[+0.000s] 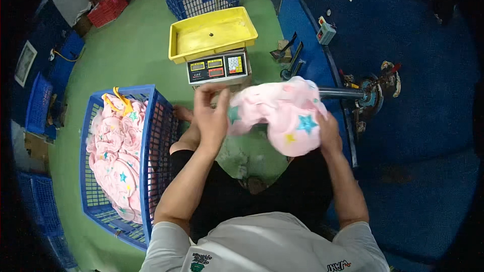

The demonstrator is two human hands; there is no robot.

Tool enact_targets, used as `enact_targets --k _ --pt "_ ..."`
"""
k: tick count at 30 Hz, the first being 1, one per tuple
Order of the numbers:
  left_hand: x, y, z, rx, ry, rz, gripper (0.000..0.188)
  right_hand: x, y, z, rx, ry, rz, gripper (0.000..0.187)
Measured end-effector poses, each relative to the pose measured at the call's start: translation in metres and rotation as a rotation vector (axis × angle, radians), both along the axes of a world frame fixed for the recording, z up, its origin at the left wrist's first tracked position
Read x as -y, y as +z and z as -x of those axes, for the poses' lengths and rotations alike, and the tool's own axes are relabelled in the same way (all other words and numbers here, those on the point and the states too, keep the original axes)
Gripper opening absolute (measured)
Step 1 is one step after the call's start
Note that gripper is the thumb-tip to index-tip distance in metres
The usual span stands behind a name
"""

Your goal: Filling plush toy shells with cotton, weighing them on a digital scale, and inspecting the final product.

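A pink U-shaped fabric piece (283,98), printed with blue and yellow stars and blurred by motion, hangs in front of me above my knees. My right hand (328,133) grips its right end, with the fingertips partly hidden by the cloth. My left hand (212,118) is raised beside its left end, thumb and fingers apart and somewhat blurred. A horizontal metal tube (340,92) reaches the fabric's upper right edge; whether it enters the cloth or passes behind it cannot be told. On my left, a blue plastic basket (147,171) holds a heap of similar pink star-printed pieces (118,156).
Ahead stands a digital scale (218,68) bearing a yellow tray (212,35) with a small dark speck. Behind it is another blue basket (199,0). A blue machine panel (413,121) with a small switch box (326,32) borders my right. A red basket (107,9) lies far left.
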State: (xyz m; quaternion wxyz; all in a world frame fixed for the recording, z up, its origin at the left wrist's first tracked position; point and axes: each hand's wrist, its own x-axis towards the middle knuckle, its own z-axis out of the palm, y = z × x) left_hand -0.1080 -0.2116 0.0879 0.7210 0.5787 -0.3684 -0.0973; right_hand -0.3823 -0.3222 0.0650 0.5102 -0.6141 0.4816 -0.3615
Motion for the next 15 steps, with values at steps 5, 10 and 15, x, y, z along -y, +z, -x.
enact_targets --k 5,10,15 --pt "-0.034 -0.047 -0.005 -0.843 -0.412 -0.421 0.057 0.046 0.011 0.089 -0.888 -0.183 0.650 0.035" --pt "0.004 -0.048 0.026 -0.620 -0.548 -0.202 0.070 0.096 0.045 -0.020 -0.768 -0.067 0.999 0.050" --pt "0.015 -0.031 0.000 -0.158 -0.393 -0.368 0.065 0.116 0.069 -0.044 -0.910 0.226 0.542 0.039"
